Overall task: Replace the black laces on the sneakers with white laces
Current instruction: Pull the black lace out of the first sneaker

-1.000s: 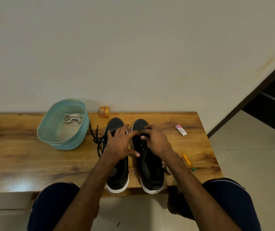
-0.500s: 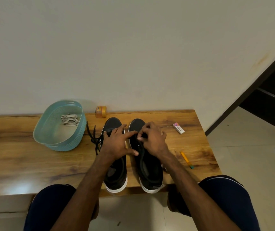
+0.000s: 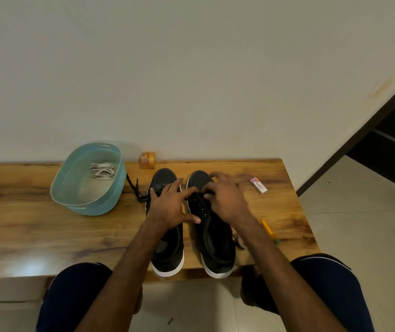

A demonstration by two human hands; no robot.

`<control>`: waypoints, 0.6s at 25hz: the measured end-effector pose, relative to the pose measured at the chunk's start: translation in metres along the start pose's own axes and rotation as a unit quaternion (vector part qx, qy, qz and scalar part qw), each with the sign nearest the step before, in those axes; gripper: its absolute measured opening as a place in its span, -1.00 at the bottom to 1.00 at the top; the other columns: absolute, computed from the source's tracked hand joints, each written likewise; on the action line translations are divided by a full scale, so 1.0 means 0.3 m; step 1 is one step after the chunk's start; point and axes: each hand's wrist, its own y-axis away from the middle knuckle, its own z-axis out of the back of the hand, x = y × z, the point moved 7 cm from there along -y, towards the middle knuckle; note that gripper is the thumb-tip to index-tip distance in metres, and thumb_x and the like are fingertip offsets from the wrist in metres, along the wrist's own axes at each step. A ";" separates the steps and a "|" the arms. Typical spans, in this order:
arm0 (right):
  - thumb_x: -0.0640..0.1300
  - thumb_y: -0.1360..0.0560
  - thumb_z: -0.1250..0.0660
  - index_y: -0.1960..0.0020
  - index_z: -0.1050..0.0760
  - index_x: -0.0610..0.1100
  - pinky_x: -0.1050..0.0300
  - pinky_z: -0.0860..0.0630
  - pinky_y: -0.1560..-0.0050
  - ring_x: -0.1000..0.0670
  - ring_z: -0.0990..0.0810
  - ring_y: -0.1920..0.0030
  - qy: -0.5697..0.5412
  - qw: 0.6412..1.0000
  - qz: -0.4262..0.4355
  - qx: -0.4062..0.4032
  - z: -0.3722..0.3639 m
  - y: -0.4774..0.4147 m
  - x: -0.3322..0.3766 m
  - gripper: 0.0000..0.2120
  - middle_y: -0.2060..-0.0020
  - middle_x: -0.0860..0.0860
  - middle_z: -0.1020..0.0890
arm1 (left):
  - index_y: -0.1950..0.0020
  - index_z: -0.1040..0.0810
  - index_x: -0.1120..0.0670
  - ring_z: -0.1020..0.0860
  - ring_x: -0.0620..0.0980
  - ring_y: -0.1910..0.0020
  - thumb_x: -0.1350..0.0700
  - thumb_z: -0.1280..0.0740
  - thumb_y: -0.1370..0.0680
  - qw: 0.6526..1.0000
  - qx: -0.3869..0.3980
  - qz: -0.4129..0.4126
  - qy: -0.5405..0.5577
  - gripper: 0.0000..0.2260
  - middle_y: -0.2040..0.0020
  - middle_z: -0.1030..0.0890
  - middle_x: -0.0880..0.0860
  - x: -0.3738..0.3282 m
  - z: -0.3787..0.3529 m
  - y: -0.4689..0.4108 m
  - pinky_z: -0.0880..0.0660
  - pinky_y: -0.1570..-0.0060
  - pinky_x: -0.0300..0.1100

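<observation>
— As the wooden table (image 3: 36,224) is looked down on, how is the pair placed?

— The left sneaker (image 3: 167,250) and the right sneaker (image 3: 218,248) are stood side by side. Their toes are pointed to twelve o'clock and their white heels are set at the table's six o'clock edge.

— How is the left hand (image 3: 170,207) held?

— It is laid palm down over the front of the left sneaker, with the fingers spread and nearly straight. The forefinger is stretched toward two o'clock, as far as the right sneaker's eyelets. Nothing is gripped by it.

— And the right hand (image 3: 225,200)?

— It is blurred. Its fingers are curled down onto the threaded black lace (image 3: 202,208) at the forward eyelets of the right sneaker, and the lace appears to be pinched there.

— Where are the other laces found?

— A loose black lace (image 3: 135,189) is trailed on the table at ten o'clock from the left sneaker, and one end is lost under the left hand. The white laces (image 3: 102,170) are bundled inside the teal basket (image 3: 71,188), at ten o'clock from the pair.

— What else is seen?

— An orange jar (image 3: 147,160) is set at eleven o'clock, by the wall. An eraser box (image 3: 258,185) is seen at two o'clock. A yellow pencil (image 3: 267,227) is laid at three o'clock, just beside the right forearm.
</observation>
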 end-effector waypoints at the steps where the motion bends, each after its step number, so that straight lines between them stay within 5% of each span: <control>1: -0.12 -0.57 -0.32 -0.23 -0.59 0.04 -0.22 -0.18 -0.44 -0.05 -0.20 -0.48 -0.003 0.999 0.012 0.038 -0.045 0.001 0.022 -0.75 -0.45 0.03 -0.34 | -0.54 -0.13 -0.29 0.01 0.12 -0.59 -0.42 -0.42 -0.30 1.000 0.001 0.002 0.000 -0.12 -0.63 0.05 0.01 0.003 -0.002 0.000 0.04 -0.40 0.46; 5: -0.05 -0.55 -0.37 -0.08 -0.64 0.02 -0.14 -0.24 -0.36 -0.01 -0.37 -0.33 -0.008 1.000 -0.025 -0.005 -0.021 -0.005 0.003 -0.87 -0.27 0.07 -0.45 | -0.51 -0.16 -0.32 -0.01 0.13 -0.59 -0.45 -0.40 -0.29 1.000 -0.005 0.000 0.001 -0.15 -0.63 0.04 0.01 0.013 -0.006 -0.003 0.01 -0.38 0.49; 11: -0.07 -0.55 -0.37 -0.03 -0.63 -0.08 -0.17 -0.45 -0.19 -0.10 -0.48 -0.22 -0.050 0.931 -0.216 -0.289 0.293 0.063 -0.249 -0.88 -0.21 -0.04 -0.49 | -0.38 -0.26 -0.36 -0.03 0.15 -0.59 -0.43 -0.43 -0.28 1.000 -0.016 -0.005 0.018 -0.28 -0.63 0.02 0.02 0.016 -0.009 -0.004 0.07 -0.35 0.52; 13: -0.12 -0.53 -0.37 -0.11 -0.60 -0.04 -0.16 -0.43 -0.21 -0.12 -0.41 -0.29 0.011 0.946 -0.212 -0.245 0.285 0.047 -0.247 -0.84 -0.28 -0.06 -0.45 | -0.38 -0.26 -0.36 -0.03 0.15 -0.59 -0.42 -0.44 -0.28 1.000 -0.016 -0.006 0.023 -0.27 -0.63 0.02 0.02 0.015 -0.011 -0.006 0.07 -0.35 0.52; 15: -0.17 -0.53 -0.37 -0.19 -0.57 0.01 -0.13 -0.39 -0.31 -0.10 -0.33 -0.38 0.013 0.979 -0.121 -0.163 0.205 0.011 -0.152 -0.75 -0.39 -0.04 -0.38 | -0.40 -0.25 -0.35 -0.02 0.14 -0.59 -0.41 -0.45 -0.28 0.999 -0.013 -0.007 0.028 -0.25 -0.63 0.03 0.01 0.012 -0.010 -0.008 0.07 -0.35 0.52</control>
